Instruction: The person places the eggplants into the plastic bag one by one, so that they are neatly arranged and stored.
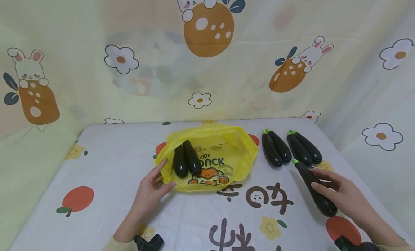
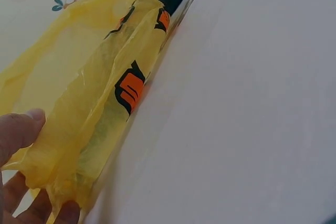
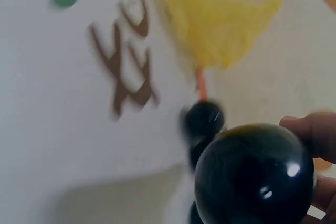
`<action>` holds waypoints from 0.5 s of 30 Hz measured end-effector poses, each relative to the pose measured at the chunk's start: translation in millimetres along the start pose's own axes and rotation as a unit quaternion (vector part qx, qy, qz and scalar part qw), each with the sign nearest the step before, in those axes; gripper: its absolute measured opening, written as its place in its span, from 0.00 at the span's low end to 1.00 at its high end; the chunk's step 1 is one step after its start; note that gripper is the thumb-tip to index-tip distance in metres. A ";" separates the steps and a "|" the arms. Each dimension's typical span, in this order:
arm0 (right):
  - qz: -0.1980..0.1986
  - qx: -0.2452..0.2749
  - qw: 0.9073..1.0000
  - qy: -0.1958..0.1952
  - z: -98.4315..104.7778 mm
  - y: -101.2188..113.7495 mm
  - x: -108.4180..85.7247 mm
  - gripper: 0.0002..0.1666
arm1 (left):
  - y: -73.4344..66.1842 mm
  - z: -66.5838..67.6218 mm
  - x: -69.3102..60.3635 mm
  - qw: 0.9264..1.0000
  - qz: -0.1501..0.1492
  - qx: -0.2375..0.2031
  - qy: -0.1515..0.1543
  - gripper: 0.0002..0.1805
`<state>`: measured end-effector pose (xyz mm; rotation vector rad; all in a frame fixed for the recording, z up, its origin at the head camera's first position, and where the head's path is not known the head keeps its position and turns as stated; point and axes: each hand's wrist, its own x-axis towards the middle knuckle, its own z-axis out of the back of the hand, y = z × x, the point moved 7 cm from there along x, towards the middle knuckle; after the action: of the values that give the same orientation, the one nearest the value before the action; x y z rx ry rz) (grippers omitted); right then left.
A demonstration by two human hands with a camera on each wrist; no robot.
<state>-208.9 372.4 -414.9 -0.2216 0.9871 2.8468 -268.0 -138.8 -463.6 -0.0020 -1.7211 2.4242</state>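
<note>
A yellow plastic bag [image 1: 240, 168] lies on the table with its mouth spread wide. Two dark, glossy eggplants [image 1: 192, 159] rest side by side at its left end. My left hand [image 1: 150, 191] holds the bag's left edge, thumb low and fingers higher; in the left wrist view, yellow film [image 2: 68, 150] lies between thumb and fingers. To the right, my right hand [image 1: 340, 191] grips another eggplant [image 1: 312, 188] between thumb and fingers, its green stem end pointing away. That eggplant's rounded end [image 3: 254, 177] fills the lower right wrist view and hides part of the fingers.
Right of the bag lie two pairs of eggplants, a left pair [image 1: 275, 148] and a right pair [image 1: 304, 148], stems toward the back. A printed white cloth [image 1: 116, 164] covers the table. Behind it hangs a patterned curtain [image 1: 149, 92].
</note>
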 end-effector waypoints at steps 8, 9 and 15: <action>0.091 0.056 0.994 0.011 -13.7 83.5 8.2 0.32 | -0.3 1.7 -0.6 1.000 -0.004 -0.004 -0.002 0.43; 0.100 0.063 0.993 0.015 -16.6 94.3 9.3 0.32 | -0.5 1.6 -0.5 1.000 -0.005 -0.004 -0.002 0.43; 0.141 0.083 0.985 0.051 -38.2 152.0 20.3 0.31 | 0.2 0.8 0.3 1.000 -0.005 -0.001 -0.001 0.43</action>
<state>-249.5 231.4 -356.2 -0.2298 1.3706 3.0034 -268.4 -139.6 -463.6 0.0074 -1.7198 2.4164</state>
